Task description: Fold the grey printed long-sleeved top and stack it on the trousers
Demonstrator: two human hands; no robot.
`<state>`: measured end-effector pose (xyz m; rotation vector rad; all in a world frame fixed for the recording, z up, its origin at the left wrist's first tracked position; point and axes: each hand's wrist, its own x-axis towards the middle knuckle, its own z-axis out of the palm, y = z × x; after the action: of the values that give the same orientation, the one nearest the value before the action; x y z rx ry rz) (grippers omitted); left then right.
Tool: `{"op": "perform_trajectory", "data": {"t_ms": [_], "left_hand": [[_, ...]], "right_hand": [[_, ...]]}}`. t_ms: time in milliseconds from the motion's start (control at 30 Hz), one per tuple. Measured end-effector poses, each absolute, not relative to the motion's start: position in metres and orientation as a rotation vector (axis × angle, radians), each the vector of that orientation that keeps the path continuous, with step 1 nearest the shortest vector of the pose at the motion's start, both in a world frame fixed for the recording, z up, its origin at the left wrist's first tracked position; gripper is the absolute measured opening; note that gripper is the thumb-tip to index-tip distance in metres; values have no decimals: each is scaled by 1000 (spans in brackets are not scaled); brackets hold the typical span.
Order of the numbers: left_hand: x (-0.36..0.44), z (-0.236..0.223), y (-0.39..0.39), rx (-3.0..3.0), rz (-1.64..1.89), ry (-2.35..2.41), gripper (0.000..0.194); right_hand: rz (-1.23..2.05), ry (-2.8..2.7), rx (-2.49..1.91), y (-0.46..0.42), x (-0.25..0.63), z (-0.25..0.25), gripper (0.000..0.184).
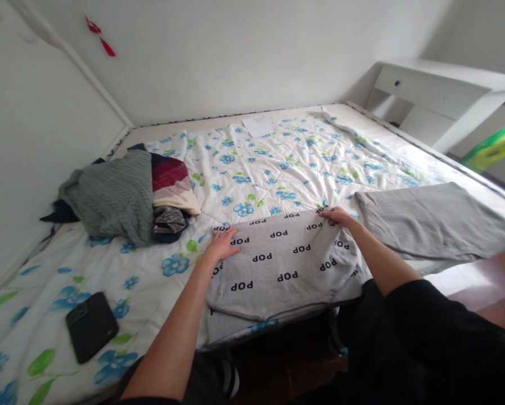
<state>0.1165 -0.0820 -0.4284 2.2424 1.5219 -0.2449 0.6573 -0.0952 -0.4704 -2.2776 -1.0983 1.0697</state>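
A light grey sweatshirt (pixel 273 281) printed with "POP" in black lies spread at the bed's near edge, its print upside down to me. My left hand (pixel 222 247) rests on its far left corner with the fingers spread over the cloth. At the far right corner, my right hand (pixel 339 216) pinches the fabric edge between thumb and fingers. The garment's near hem reaches the edge of the mattress. To its right lies a folded plain grey ribbed garment (pixel 429 219), touched by neither hand.
A pile of clothes with a grey-green cable-knit sweater (pixel 112 194) sits on the left of the bed. A black phone (pixel 92 326) lies near left on the floral sheet (pixel 252 174). White paper (pixel 257 127) lies at the back. A white desk (pixel 433 90) stands far right.
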Motion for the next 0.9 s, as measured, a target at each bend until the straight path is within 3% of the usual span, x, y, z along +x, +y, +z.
{"op": "perform_trajectory", "data": {"t_ms": [167,333,433,600,800,900], "left_hand": [[114,-432,-81,2258,-212,1518,88],[116,-437,-83,2256,-191,1549,87],[116,-437,-84,2240,-196,1577,88],[115,-437,-83,2247,-113,1577,88],[116,-437,-82,2253,-134,1566,88],[119,-433,-84,2267,-171,1564,88]], "right_hand": [[870,-1104,-2071,-85,660,-461,38],[630,-1242,-2229,-84,653,-453,30],[851,-1158,-2303,-94,657,-453,34],[1509,-1021,-2131,-119,677,-442,42],[1374,-916,-2298,-144,690,-434,44],[1683,-931,-2178,-146,695,-438,45]]}}
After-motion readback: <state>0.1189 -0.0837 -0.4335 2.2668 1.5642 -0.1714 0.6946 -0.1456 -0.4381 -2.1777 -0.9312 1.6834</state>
